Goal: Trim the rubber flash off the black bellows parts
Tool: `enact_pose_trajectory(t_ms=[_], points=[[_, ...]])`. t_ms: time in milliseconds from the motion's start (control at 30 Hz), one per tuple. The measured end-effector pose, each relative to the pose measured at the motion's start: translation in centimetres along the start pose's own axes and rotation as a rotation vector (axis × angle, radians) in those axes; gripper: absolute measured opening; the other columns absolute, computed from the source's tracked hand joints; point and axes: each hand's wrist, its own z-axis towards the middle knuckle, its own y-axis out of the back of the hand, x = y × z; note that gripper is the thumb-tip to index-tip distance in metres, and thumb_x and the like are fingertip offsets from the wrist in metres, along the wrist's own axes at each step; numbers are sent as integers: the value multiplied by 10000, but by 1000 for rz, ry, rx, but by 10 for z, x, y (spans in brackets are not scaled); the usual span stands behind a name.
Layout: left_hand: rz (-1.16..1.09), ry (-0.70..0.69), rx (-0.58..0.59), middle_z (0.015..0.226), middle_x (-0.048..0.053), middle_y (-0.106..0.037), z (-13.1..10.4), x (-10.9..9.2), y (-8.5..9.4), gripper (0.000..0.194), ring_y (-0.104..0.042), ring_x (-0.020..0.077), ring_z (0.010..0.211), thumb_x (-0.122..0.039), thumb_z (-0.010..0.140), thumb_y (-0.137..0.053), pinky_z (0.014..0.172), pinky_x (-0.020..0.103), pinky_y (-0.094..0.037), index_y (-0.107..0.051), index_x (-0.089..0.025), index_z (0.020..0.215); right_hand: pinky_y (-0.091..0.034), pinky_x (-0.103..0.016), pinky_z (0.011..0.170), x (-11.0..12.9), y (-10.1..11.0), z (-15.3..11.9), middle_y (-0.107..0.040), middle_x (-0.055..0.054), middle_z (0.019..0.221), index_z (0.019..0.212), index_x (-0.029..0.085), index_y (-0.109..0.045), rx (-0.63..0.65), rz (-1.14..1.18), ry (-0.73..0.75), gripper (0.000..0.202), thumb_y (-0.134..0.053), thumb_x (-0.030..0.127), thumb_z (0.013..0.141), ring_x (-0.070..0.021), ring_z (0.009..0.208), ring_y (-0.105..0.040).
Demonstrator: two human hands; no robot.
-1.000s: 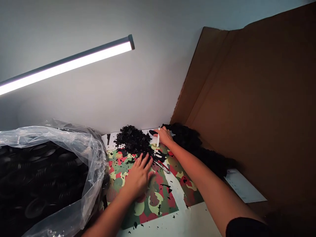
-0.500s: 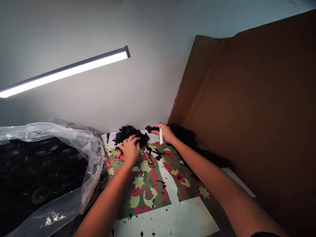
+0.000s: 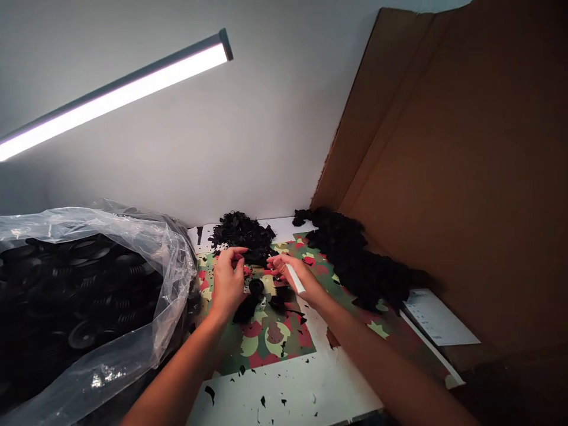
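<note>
My left hand (image 3: 229, 279) is curved with thumb and forefinger apart, just in front of a heap of black shavings (image 3: 242, 234). No object shows between its fingers. My right hand (image 3: 298, 275) is closed round a white stick-like tool (image 3: 294, 277), whose working end I cannot make out. Between and below the hands, a round black part (image 3: 256, 287) and a dark clump (image 3: 245, 309) lie on the camouflage-patterned sheet (image 3: 284, 337). A long pile of black pieces (image 3: 377, 275) stretches along the right side.
On the left, a clear plastic bag (image 3: 177, 266) holds many ribbed black round parts (image 3: 84, 331). A tall cardboard panel (image 3: 435, 177) stands at the right. Near it lies a white printed card (image 3: 444, 319). Small black scraps dot the white front surface (image 3: 284, 387).
My right hand has come back from the right-hand pile towards my left hand. My left hand has drawn off the shavings heap. Black parts now lie between them. The view has shifted.
</note>
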Motion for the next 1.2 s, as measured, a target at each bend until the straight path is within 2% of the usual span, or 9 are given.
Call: enact_pose_trajectory(t_ms=[167,300,500,700,800,933,1033,1133,1200], points=[[56,-191,263,852,34,-707,-39,-5,8,122,-661,231,848,-160,873,-605,791,376,-543,-696,-237,902,-489,-308,692,-12,12,2,-678,-29,746,798,198,-712,-56,-103,-23,250,-667,431,879,-191,702,-623],[312,-409,497,1156,84,-683,-51,7,10,422,-642,276,1061,-33,810,-612,898,444,-549,-637,-249,1172,-470,-303,724,-15,11,7,-674,-26,760,708,209,-709,-34,-176,-20,98,-750,249,787,-195,732,-625],[398,-293,419,1162,111,-668,-33,27,24,477,-633,303,1100,27,797,-508,946,518,-533,-637,-222,1183,-454,-305,720,-13,28,6,-680,-34,750,738,203,-726,-14,-222,-23,166,-656,260,877,-204,738,-618],[280,-318,239,1272,116,-627,-45,5,22,418,-576,293,1228,-27,809,-505,1004,500,-504,-675,-235,1130,-466,-272,701,-1,43,-7,-735,-10,796,779,234,-774,283,-192,69,116,-814,342,762,-193,751,-651],[166,-315,157,1023,76,-706,-51,-6,20,217,-681,214,948,-171,945,-489,829,335,-555,-699,-222,963,-448,-256,652,1,46,-13,-740,3,750,755,241,-773,389,-198,66,71,-787,300,791,-181,697,-644],[272,-117,193,572,-26,-601,-52,-9,25,248,-558,153,509,-286,979,-493,527,257,-429,-699,-237,850,-423,-236,591,8,49,-20,-728,14,710,722,237,-758,502,-175,45,121,-745,293,829,-170,661,-631],[240,-55,215,741,12,-691,-51,-10,26,250,-640,188,683,-205,947,-480,629,285,-478,-720,-248,1002,-453,-243,621,16,53,-23,-722,1,752,778,231,-772,604,-127,84,115,-770,342,804,-181,710,-640],[-72,-22,314,996,67,-718,-53,-15,22,256,-667,221,940,-185,900,-536,836,349,-530,-717,-228,1077,-464,-255,636,23,57,-25,-703,-15,759,790,221,-788,604,-84,156,208,-790,429,786,-186,719,-624],[-337,117,425,1114,94,-714,-56,-19,19,290,-672,235,998,-270,883,-633,864,363,-544,-697,-223,1161,-468,-263,656,28,56,-25,-705,-19,757,826,215,-797,548,-10,184,240,-776,454,810,-180,715,-616]])
